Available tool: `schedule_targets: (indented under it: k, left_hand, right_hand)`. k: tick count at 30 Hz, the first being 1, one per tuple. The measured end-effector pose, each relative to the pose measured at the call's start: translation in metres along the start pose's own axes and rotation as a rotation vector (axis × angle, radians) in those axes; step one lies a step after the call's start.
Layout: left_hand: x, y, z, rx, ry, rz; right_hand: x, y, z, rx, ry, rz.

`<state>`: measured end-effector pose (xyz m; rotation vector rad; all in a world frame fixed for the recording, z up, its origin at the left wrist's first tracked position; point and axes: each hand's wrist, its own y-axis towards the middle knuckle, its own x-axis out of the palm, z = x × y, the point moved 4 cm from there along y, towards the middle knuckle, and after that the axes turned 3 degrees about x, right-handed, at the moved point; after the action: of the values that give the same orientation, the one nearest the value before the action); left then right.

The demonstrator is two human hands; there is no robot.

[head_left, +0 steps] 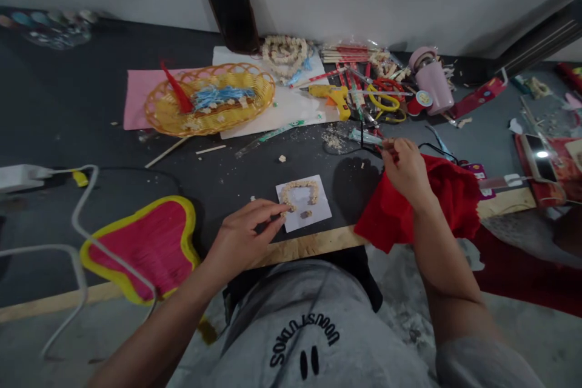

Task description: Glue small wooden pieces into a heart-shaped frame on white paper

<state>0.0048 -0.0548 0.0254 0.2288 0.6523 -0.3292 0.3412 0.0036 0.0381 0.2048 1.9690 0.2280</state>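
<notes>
My left hand (250, 227) reaches to a small white sheet of paper (318, 218) near the table's front edge. Its thumb and forefinger pinch at the left end of a curved string of knobbly beige pieces (300, 184) lying on the paper. A short, darker piece (306, 214) rests below the curve. Off to the right, my right hand (406, 170) is closed in a pinch above a red cloth (450, 194). Its fingertips meet the end of a clear, bluish slim tube or packet (365, 137); whether they grip it is hidden.
A yellow woven basket (159, 118) with blue tassels stands at the back left. Behind my right hand lie a yellow glue gun (334, 97), yellow-handled scissors (384, 100), a red thread spool (416, 106) and a pink bottle (436, 85). A pink, yellow-edged pad (145, 248) and white cable lie left.
</notes>
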Motion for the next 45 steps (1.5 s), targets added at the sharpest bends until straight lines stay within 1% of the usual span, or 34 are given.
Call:
schedule_targets:
  k: [3,6,9,11,13,16,18,20,23,26,30,33,35,37,40,42,45]
  left_hand:
    - [-0.002,0.000,-0.001,-0.002,0.000,0.004]
    - [-0.004,0.001,-0.005,-0.042,0.002,-0.002]
    - [-0.004,0.002,-0.009,-0.074,-0.017,-0.003]
    - [-0.004,0.004,-0.009,-0.070,-0.046,0.003]
    - [-0.005,0.005,-0.007,-0.062,-0.068,0.017]
    - [-0.008,0.004,-0.006,-0.081,-0.057,0.042]
    - [-0.011,0.001,-0.007,-0.109,-0.027,0.053]
    - [-0.013,-0.002,-0.010,-0.127,-0.004,0.061]
    - [-0.013,-0.007,-0.012,-0.122,0.002,0.058]
    - [-0.011,-0.008,-0.011,-0.095,-0.010,0.057]
    - [-0.008,-0.007,-0.009,-0.067,-0.058,0.027]
    - [-0.008,-0.003,-0.010,-0.075,-0.114,0.029]
    - [-0.009,0.000,-0.012,-0.100,-0.128,0.022]
    - [-0.009,0.005,-0.014,-0.123,-0.122,0.013]
    - [-0.010,0.015,-0.014,-0.130,-0.101,0.007]
    - [-0.010,0.022,-0.014,-0.129,-0.108,0.005]
    - [-0.009,0.031,-0.014,-0.136,-0.126,0.011]
  right_hand:
    - [0.002,0.012,0.006,-0.028,-0.055,-0.036]
    - [-0.003,0.026,0.009,-0.025,-0.067,-0.020]
    - [-0.007,0.049,0.002,-0.020,0.018,-0.011]
    - [-0.002,0.071,-0.007,-0.007,0.125,-0.036]
    - [0.010,0.096,-0.016,0.031,0.185,-0.070]
    - [0.040,0.135,-0.024,0.094,0.189,-0.181]
    - [0.060,0.155,-0.025,0.133,0.201,-0.245]
    - [0.075,0.168,-0.023,0.173,0.206,-0.287]
    - [0.086,0.173,-0.019,0.249,0.164,-0.311]
    - [0.088,0.170,-0.018,0.292,0.223,-0.295]
    - [0.086,0.163,-0.019,0.361,0.515,-0.268]
    - [0.075,0.153,-0.019,0.399,0.740,-0.241]
    - [0.060,0.142,-0.022,0.390,0.835,-0.223]
    - [0.041,0.125,-0.028,0.354,0.931,-0.215]
    - [0.013,0.090,-0.039,0.326,1.074,-0.244]
    - [0.003,0.063,-0.044,0.345,1.129,-0.283]
    - [0.001,0.021,-0.046,0.347,1.146,-0.328]
